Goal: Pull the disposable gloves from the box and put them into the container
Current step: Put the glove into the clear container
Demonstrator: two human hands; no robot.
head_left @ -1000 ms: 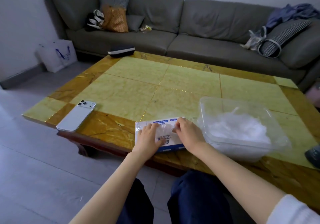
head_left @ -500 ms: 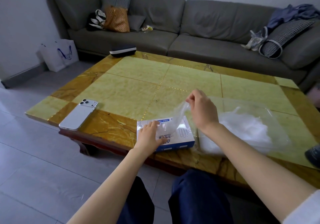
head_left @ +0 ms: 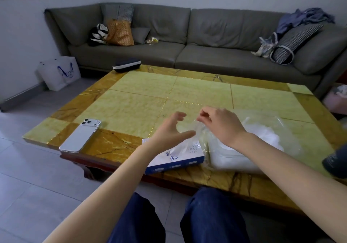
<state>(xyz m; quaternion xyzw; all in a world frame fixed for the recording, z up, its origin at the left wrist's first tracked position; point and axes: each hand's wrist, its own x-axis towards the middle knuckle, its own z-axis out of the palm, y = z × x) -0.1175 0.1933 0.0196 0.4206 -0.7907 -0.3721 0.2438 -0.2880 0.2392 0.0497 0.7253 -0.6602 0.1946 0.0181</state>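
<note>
a second ago the left hand (head_left: pixel 169 130) lay flat on the box (head_left: pixel 174 162) to steady it; now it has lifted clear and hovers above, fingers spread and loosely bent, holding nothing. the right hand (head_left: pixel 219 126) has risen too, from down at the box opening, and pinches the top of a clear glove (head_left: pixel 185 147) between thumb and fingertips. the thin film trails from that pinch down toward the box, and its lower end seems not quite free (hard to say through the blur). the box sits at the near edge of the table (head_left: pixel 140 99), touching the clear container (head_left: pixel 234 158), where a white pile of gloves (head_left: pixel 262 135) already lies. so one more glove is nearly out, and i judge it only needs carrying right and dropping.
</note>
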